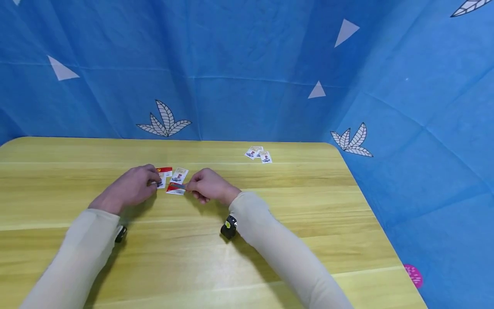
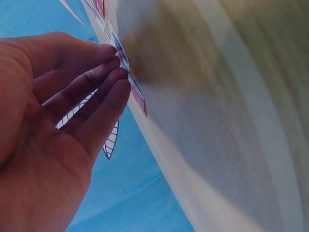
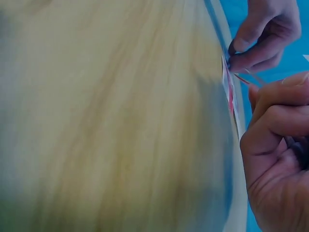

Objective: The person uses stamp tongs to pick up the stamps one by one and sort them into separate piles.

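Observation:
In the head view my left hand (image 1: 135,186) bends over a small printed card (image 1: 162,180) on the wooden table; its thumb and fingertips meet at the card's edge. The left wrist view shows this hand (image 2: 63,101) with its fingertips against the card (image 2: 137,99). Between thumb and finger, my right hand (image 1: 210,186) pinches a thin flat grey strip (image 1: 178,186) above a red and white card (image 1: 175,192). Seen almost edge-on in the right wrist view, the strip (image 3: 243,79) cannot be told more closely. Another printed card (image 1: 179,175) lies just behind.
Several small printed cards (image 1: 265,157) lie overlapping near the table's back edge, right of the hands. A red-topped card (image 1: 166,170) partly shows beside the left fingers. Blue patterned cloth (image 1: 247,77) hangs behind the table (image 1: 185,257) and along its right side.

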`<state>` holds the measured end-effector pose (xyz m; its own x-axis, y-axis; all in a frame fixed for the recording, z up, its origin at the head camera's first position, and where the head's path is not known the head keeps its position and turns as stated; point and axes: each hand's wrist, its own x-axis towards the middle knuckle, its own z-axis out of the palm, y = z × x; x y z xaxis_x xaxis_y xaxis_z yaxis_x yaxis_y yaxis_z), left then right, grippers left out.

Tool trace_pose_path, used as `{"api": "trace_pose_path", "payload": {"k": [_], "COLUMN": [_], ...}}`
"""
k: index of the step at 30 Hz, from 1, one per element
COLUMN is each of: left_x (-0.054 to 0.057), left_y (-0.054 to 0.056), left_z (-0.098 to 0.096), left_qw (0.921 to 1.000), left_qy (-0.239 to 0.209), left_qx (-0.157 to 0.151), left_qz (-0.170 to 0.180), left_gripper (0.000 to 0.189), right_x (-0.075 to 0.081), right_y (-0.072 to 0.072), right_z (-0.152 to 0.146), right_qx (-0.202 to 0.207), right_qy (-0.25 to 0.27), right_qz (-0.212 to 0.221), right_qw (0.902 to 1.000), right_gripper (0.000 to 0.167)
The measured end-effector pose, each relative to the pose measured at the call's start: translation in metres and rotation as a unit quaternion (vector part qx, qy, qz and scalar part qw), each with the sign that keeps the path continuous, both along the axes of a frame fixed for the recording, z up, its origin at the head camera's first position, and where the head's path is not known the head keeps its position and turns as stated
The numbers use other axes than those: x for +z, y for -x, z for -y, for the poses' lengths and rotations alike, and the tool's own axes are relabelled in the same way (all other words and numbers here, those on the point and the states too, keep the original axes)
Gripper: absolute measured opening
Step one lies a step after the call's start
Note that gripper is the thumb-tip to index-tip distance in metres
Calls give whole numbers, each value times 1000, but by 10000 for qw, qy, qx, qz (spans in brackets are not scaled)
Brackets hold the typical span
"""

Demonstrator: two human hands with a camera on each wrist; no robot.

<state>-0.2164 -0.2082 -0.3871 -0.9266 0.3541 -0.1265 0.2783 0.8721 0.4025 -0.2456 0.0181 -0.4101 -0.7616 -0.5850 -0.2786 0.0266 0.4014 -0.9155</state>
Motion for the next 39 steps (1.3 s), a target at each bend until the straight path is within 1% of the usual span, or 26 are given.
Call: {"api": "trace_pose_path", "payload": {"k": [3, 10, 16, 24, 28, 33, 39], "left_x": [-1, 0, 0, 0, 0, -1, -1], "left_y": [0, 1, 1, 0, 0, 0, 2], "left_z": [-2, -2, -1, -1, -1, -1, 0], "left_qw": [9999, 10000, 9998, 9998, 9998, 9998, 9999], "left_qy": [49, 51, 94, 180, 165, 134, 8], "left_qx": [48, 56, 134, 83, 130, 145, 169], "left_qz": [86, 28, 79, 38, 49, 46, 26], "left_gripper": [24, 24, 25, 26, 27, 26, 24], "right_x": [-2, 0, 0, 0, -2, -5, -6], "right_y": [0, 1, 2, 2, 3, 4, 5], "right_z": [3, 5, 4, 6, 7, 9, 10], "right_qx": [11, -30, 0, 84, 98, 160, 158], "right_qy": [-55, -29, -87, -38, -8, -31, -43], "right_qz": [-54, -43, -21, -31, -29, -31, -150], "right_qw": [10000, 10000, 10000, 10000, 9999, 9999, 9998], "right_gripper": [26, 24, 24, 25, 27, 23, 22]}}
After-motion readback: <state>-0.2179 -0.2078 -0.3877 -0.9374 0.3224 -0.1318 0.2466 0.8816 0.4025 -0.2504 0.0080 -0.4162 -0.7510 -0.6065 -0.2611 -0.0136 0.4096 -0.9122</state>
